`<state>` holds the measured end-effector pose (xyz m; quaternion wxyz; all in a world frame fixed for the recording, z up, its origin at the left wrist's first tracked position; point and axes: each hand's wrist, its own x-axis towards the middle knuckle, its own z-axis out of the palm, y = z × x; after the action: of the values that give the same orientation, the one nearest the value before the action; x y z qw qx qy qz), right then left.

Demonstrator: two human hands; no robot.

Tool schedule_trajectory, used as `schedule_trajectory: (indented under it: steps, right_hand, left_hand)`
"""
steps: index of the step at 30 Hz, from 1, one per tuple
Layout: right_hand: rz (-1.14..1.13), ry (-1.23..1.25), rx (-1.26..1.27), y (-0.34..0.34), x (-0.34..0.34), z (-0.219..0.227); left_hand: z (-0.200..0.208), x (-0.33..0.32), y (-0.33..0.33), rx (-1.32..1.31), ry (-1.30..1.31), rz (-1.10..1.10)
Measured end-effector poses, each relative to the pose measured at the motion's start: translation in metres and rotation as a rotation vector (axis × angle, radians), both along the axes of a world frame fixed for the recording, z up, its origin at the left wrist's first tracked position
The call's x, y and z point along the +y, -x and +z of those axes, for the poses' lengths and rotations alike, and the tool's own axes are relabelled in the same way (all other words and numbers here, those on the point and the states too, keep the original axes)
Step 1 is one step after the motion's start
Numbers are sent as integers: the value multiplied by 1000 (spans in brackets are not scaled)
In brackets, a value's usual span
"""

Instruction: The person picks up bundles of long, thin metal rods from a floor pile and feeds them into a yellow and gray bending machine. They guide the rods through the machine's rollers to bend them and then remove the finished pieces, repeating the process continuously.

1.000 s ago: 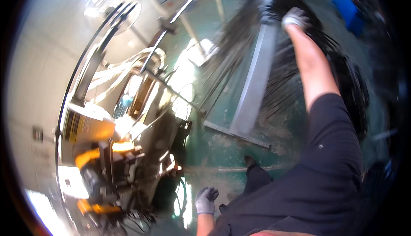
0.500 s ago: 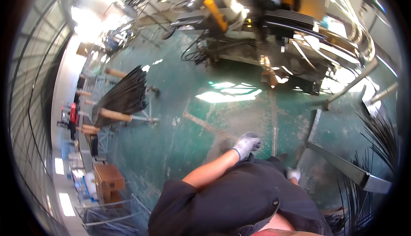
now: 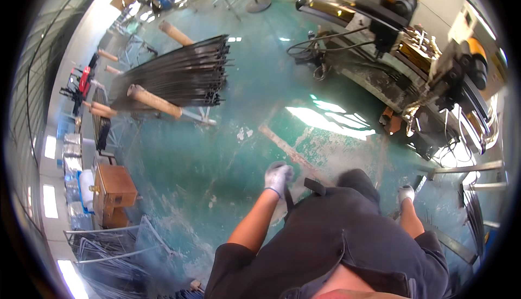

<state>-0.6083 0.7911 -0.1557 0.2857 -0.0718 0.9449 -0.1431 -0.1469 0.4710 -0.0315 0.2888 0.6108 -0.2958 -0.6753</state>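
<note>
My left hand (image 3: 278,177), in a pale knit work glove, hangs over the green floor in front of my body. Its fingers are curled in and nothing shows in them. Close beside it, a dark strap (image 3: 315,186) sticks out from my dark clothing. On the other side my right hand (image 3: 406,193), gloved the same way, is held low. Its fingers are too small and blurred to read. A short grey metal strip (image 3: 420,183) shows right beside it; whether the hand touches it I cannot tell.
Long dark rods (image 3: 179,71) lie bundled on a rack with wooden-looking posts (image 3: 154,101) at left. A machine (image 3: 374,71) with yellow-and-black parts stands ahead right. Nearer left are a brown cabinet (image 3: 116,185) and a metal-framed rack (image 3: 108,250); a steel beam (image 3: 450,245) lies right.
The view has turned right to left across the scene: the rod rack appears larger and the machine farther right. My right hand has come out from beside my body, and my left hand has shifted left.
</note>
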Motion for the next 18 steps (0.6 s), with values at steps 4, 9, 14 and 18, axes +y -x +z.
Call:
schedule_trajectory:
  steps: [4,9,14,18]
  right_hand:
    - [112,-14,-67,-16,-57,-63]
    - [439,-57,-83,-81,-268,-2]
    - [813,-88,-99,-138,-496,8]
    - [1018,263,-161,-246,-678,107]
  left_hand:
    - [-7,-30,-41,8,-71,186]
    - [-7,-69,-45,-11,-203,172]
    - [24,-145,-75,-139,-97,45]
    - [53,-221,-112,-66,42,424]
